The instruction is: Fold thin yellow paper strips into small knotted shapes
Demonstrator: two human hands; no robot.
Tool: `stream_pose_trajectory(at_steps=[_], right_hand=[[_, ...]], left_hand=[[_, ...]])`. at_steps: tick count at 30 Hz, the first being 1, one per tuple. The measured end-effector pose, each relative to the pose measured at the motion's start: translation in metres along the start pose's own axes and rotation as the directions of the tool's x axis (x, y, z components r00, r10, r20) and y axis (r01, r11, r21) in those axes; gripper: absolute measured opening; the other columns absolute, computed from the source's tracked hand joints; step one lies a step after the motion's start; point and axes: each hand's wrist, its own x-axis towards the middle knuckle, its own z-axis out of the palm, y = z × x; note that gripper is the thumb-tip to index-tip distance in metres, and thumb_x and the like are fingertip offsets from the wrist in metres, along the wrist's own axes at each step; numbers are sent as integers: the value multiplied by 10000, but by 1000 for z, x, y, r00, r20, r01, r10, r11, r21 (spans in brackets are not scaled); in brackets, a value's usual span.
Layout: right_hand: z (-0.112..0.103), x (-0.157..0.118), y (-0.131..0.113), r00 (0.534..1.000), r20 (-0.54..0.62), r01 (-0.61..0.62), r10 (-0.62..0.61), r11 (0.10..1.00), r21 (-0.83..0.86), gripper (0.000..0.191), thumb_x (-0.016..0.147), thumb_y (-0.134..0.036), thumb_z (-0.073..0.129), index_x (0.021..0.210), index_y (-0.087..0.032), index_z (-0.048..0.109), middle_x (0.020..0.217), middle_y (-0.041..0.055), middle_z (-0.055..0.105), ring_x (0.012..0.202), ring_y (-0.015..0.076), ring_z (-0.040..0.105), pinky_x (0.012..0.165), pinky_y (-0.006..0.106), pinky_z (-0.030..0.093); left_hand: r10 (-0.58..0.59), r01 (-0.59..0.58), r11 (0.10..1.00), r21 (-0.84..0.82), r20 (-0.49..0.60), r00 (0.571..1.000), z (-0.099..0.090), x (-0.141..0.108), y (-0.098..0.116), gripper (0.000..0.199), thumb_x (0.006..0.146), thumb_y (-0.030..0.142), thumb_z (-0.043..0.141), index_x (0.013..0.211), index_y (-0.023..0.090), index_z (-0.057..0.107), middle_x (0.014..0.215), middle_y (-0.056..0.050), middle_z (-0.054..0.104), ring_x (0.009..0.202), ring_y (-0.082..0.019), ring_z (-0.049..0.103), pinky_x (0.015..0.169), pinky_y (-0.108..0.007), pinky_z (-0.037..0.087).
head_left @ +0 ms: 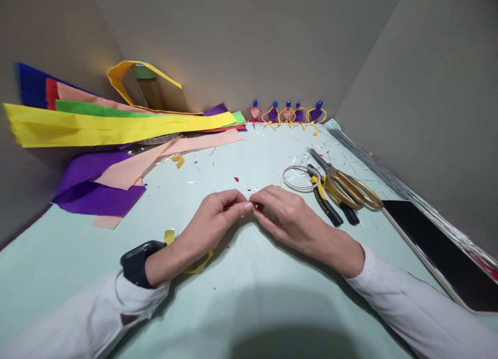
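Note:
My left hand [220, 213] and my right hand [290, 213] meet fingertip to fingertip just above the middle of the table. Both are closed in a pinch. Between them shows a tiny yellow-orange piece [254, 207], mostly hidden by the fingers, so its kind cannot be made out. Beneath my left wrist lies a yellow strip [200, 265], partly covered. A small red scrap [236, 179] rests on the table just beyond my fingers.
Coloured paper-like strips [116, 129] are piled at left, with a purple sheet [87, 175] below. Several small figures [288, 111] stand along the back. At right are a ring-shaped coil [301, 187], pliers [329, 206], gold-handled scissors [344, 188], a black-screened tablet [439, 250] and thin wires [373, 159].

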Motion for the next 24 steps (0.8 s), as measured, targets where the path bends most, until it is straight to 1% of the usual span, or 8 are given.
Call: stream_pose_trajectory(at_steps=[4,6,8,11,13,15,18,24], right_hand=[[2,-1,-2,999,-36,-1,2,1000,31,78,946,-147,493,979,-153,564,931,96,636,857,199,590,760,324,470],[2,0,-2,997,-73,-17,26,993,117,69,933,-155,520,984,-165,565,913,75,642,819,177,595,736,302,476],[1,1,-2,989,-118,-59,88,971,230,113,903,-170,579,1016,-174,574,896,48,652,778,153,604,730,285,487],[-2,5,-4,966,-121,-161,229,896,413,219,860,-194,656,1072,-181,602,894,25,664,764,135,616,757,280,507],[-4,7,-6,953,-75,-215,294,830,515,215,853,-198,672,1065,-181,637,905,25,667,785,134,621,760,273,512],[-5,8,-7,946,-50,-233,320,781,579,182,849,-190,680,1031,-181,668,911,25,666,804,133,622,749,261,508],[-6,8,-8,945,-94,-199,313,780,594,125,839,-165,694,962,-187,695,902,18,669,808,130,616,754,257,497],[-7,6,-5,953,-184,-136,240,883,448,104,847,-142,684,941,-185,694,848,10,662,758,131,607,716,257,481]], left_hand=[[-27,26,996,-90,-4,1000,1,0,-1,250,810,377,638,688,162,604,584,37,462,565,-102,364,531,-234,278],[-73,76,981,-180,19,997,0,-1,0,271,784,400,672,671,164,599,537,53,407,509,-85,306,486,-232,225],[-105,117,953,-279,55,993,-1,-1,1,279,768,402,692,657,166,594,503,62,368,473,-73,261,464,-231,180],[-114,145,895,-422,98,989,-2,-1,1,265,762,381,704,653,168,590,473,69,330,452,-64,236,457,-225,153],[-115,162,855,-493,124,986,-2,0,1,259,755,370,716,656,167,588,476,72,323,448,-57,231,454,-219,152],[-125,186,825,-534,149,981,-2,0,1,262,746,366,729,659,165,586,483,73,330,442,-49,229,447,-210,156],[-138,210,825,-525,173,975,-3,0,0,248,745,371,731,695,162,609,479,73,348,432,-42,234,438,-198,159],[-135,186,889,-419,148,980,-8,3,0,251,766,354,711,663,155,598,460,66,370,435,-46,251,440,-203,153]])
